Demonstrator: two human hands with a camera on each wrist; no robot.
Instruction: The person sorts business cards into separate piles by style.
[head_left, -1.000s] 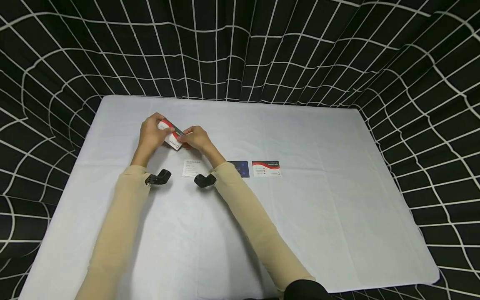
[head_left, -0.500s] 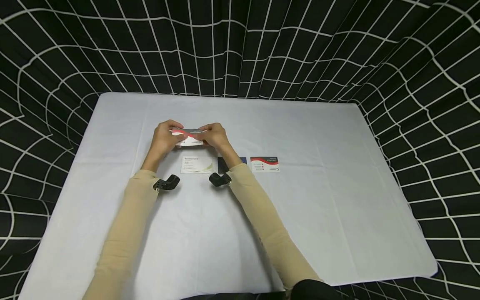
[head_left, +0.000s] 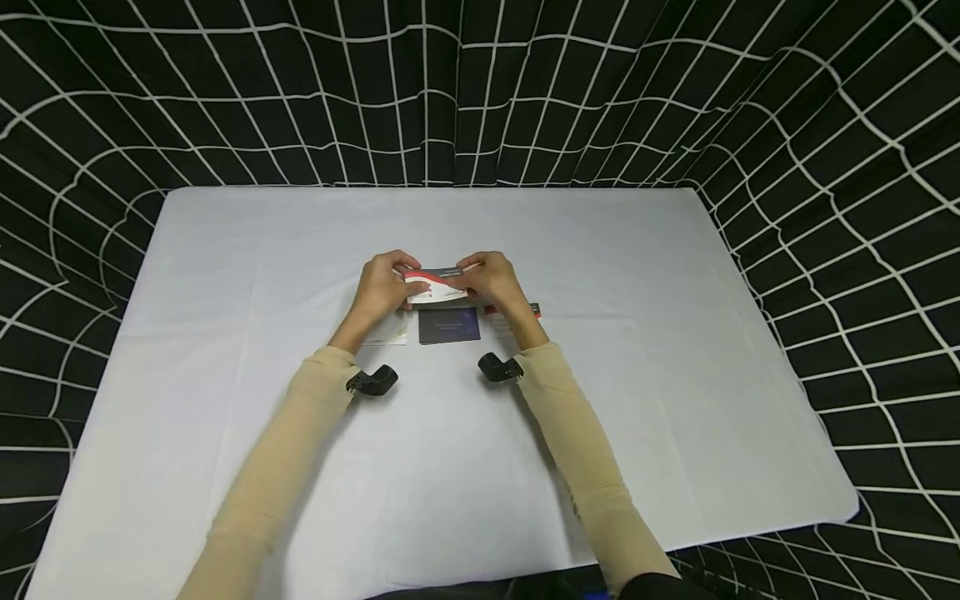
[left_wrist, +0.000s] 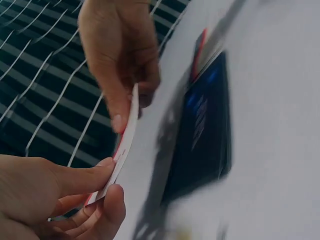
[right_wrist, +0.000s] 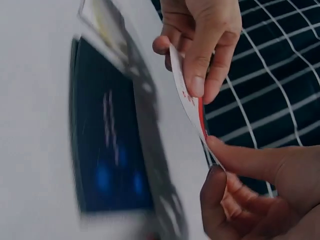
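Observation:
Both hands pinch one business card [head_left: 433, 293], white with a red wave and a dark grey band. My left hand [head_left: 381, 285] holds its left end between thumb and fingers, and my right hand [head_left: 491, 279] grips the right end. In the left wrist view the card [left_wrist: 126, 137] looks slightly bowed between the two hands. Just nearer than the held card lies a dark blue card [head_left: 448, 326]. Left of that is a white card [head_left: 388, 331], partly behind my left hand. A red, white and dark card [head_left: 534, 310] is mostly covered by my right hand and wrist.
A white cloth covers the table [head_left: 660, 400]. Black curtain [head_left: 337, 108] with a white grid stands behind and along the sides. A black camera mount sits on each wrist, left [head_left: 372, 382] and right [head_left: 500, 367], low over the cloth.
Both hands have carried the card to the right, from the far left to above the dark blue card. Its earlier slant has levelled out, and the right hand's grip has shifted to its right end.

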